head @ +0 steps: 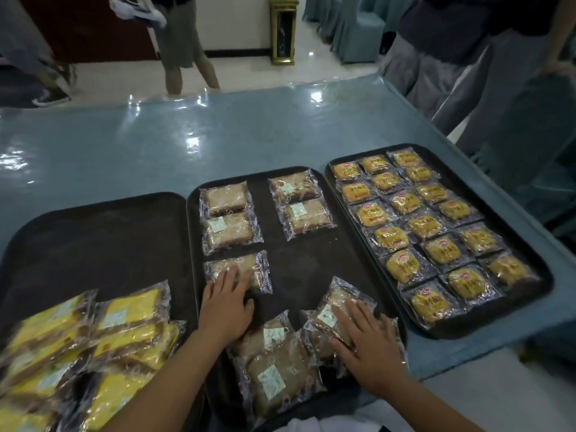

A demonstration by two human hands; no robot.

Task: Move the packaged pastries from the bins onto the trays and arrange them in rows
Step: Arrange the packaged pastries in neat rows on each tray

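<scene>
Three black trays on blue plastic-covered table (131, 145), pkgd pastries, both hands on middle tray.

L→R: left tray (93, 232), far part bare, near end w/ loose heap of yellow cake packs (93, 344). Middle tray (296, 263): 2 brown cake packs in left col, 2 in right col (300, 204), unsorted pile (277, 366) at near edge. Left hand (226, 302) flat, fingers spread, pressing on a 3rd brown pack (249, 266) under left col. Right hand (366, 347) flat, fingers spread, on a tilted brown pack (338, 307) atop pile. Right tray (530, 260): small golden bun packs (433, 226), 3 cols, full. No bins in view.
</scene>
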